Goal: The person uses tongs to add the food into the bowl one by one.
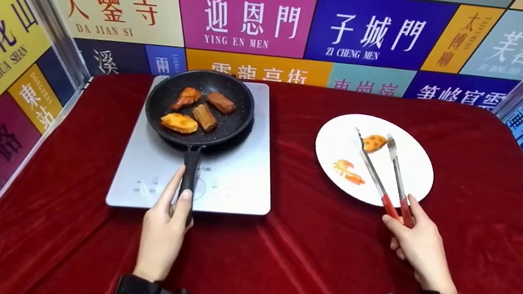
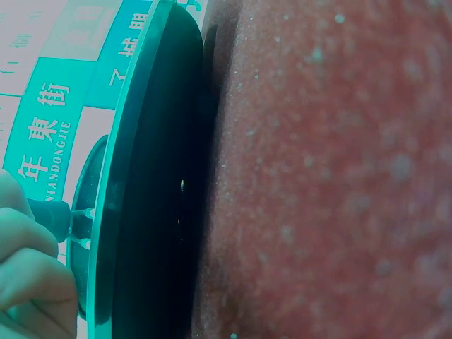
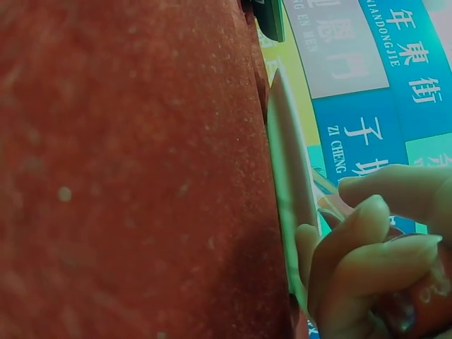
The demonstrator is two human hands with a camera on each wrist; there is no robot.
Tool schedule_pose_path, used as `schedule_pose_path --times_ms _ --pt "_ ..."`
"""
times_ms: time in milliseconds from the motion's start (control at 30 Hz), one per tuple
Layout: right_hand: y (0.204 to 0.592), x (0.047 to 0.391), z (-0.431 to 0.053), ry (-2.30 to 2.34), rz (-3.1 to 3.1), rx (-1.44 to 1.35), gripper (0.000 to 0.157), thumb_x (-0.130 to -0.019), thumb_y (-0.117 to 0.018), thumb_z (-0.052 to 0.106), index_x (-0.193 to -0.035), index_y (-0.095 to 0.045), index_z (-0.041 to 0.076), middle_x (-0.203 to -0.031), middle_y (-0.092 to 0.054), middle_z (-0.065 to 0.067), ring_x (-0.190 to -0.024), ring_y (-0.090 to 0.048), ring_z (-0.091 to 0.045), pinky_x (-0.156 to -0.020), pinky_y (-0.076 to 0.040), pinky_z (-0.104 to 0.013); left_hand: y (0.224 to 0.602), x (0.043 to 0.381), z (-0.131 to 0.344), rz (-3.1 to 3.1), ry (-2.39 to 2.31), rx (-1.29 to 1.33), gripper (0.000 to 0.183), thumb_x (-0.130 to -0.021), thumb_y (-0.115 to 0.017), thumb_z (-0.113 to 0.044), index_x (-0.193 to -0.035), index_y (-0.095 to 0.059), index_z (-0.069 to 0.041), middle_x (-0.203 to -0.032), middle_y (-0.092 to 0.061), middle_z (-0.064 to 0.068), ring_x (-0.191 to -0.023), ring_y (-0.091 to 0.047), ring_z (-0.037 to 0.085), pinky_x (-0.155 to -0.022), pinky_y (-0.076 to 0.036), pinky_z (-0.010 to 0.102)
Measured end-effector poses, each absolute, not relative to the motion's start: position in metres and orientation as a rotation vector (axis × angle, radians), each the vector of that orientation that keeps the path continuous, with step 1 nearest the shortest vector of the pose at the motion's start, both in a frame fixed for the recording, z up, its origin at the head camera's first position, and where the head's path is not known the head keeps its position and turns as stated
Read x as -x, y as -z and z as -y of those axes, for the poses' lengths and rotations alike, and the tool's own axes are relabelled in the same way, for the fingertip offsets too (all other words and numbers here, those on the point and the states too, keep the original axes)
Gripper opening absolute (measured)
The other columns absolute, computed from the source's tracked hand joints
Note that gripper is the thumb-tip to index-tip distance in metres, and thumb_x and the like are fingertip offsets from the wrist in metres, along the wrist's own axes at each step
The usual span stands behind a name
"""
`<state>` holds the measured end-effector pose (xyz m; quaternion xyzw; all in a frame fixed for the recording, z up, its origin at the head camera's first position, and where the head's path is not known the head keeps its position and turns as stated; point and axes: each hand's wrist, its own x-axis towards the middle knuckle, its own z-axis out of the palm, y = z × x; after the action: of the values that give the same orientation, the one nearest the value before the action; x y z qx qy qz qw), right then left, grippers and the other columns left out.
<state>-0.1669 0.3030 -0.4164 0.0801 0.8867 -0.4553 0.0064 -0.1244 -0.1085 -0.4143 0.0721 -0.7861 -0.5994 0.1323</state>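
Note:
My left hand (image 1: 164, 233) grips the black handle of a frying pan (image 1: 195, 141), with fingers curled round it in the left wrist view. Inside the pan are a glazed reddish-brown piece of food (image 1: 187, 98), two brown blocky pieces and a yellow-orange oval piece (image 1: 179, 123). My right hand (image 1: 420, 243) holds metal tongs (image 1: 372, 173) by their red handles. Their arms stand apart over a white plate (image 1: 339, 130), with the tips on either side of a yellow-orange, brown-spotted piece of food (image 1: 374, 143). An orange-red, shrimp-like shape (image 1: 349, 172) shows lower on the plate.
Under the pan is a silver induction cooktop (image 1: 235, 184). Dark red cloth (image 1: 285, 264) covers the table. Colourful panels with printed characters (image 1: 244, 17) rise behind and at both sides, with metal posts (image 1: 52, 17) at the back corners.

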Motion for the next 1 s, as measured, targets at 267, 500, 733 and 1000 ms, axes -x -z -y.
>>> schedule_pose_path --times_ms 267,500,733,1000 --pt "0.415 0.166 -0.302 1.293 -2.840 -0.224 0.074 -0.085 -0.057 0.040 -0.144 -0.016 0.022 -0.067 -0.058 -0.013 -0.043 -0.052 -0.020 -0.037 -0.043 -0.031 0.416 0.125 0.109 2.276 1.735 -0.201 0.044 -0.089 -0.044 -0.048 -0.132 -0.037 -0.043 -0.065 -0.046 0.007 -0.052 -0.046 0.019 -0.048 -0.044 0.029" --pt "0.413 0.166 -0.299 1.229 -2.884 -0.215 0.068 -0.087 -0.056 0.035 -0.143 -0.021 0.020 -0.077 -0.058 -0.014 -0.044 -0.053 -0.019 -0.037 -0.043 -0.031 0.416 0.125 0.110 2.274 1.726 -0.183 0.044 -0.089 -0.044 -0.048 -0.132 -0.037 -0.043 -0.058 -0.041 0.006 -0.052 -0.046 0.019 -0.049 -0.044 0.029" --pt "0.412 0.166 -0.296 1.131 -2.971 -0.162 0.056 -0.090 -0.050 0.021 -0.141 -0.027 0.019 -0.084 -0.066 -0.008 -0.047 -0.056 -0.020 -0.037 -0.043 -0.029 0.404 0.120 0.105 2.264 1.735 -0.184 0.042 -0.093 -0.046 -0.035 -0.134 -0.039 -0.036 -0.057 -0.038 0.004 -0.052 -0.045 0.018 -0.049 -0.044 0.028" --pt "0.413 0.165 -0.296 1.146 -2.984 -0.146 0.053 -0.091 -0.048 0.016 -0.140 -0.029 0.020 -0.083 -0.066 -0.008 -0.047 -0.056 -0.021 -0.041 -0.044 -0.028 0.384 0.112 0.099 2.277 1.724 -0.204 0.042 -0.094 -0.045 -0.023 -0.136 -0.039 -0.025 -0.057 -0.036 0.003 -0.052 -0.044 0.017 -0.049 -0.044 0.026"
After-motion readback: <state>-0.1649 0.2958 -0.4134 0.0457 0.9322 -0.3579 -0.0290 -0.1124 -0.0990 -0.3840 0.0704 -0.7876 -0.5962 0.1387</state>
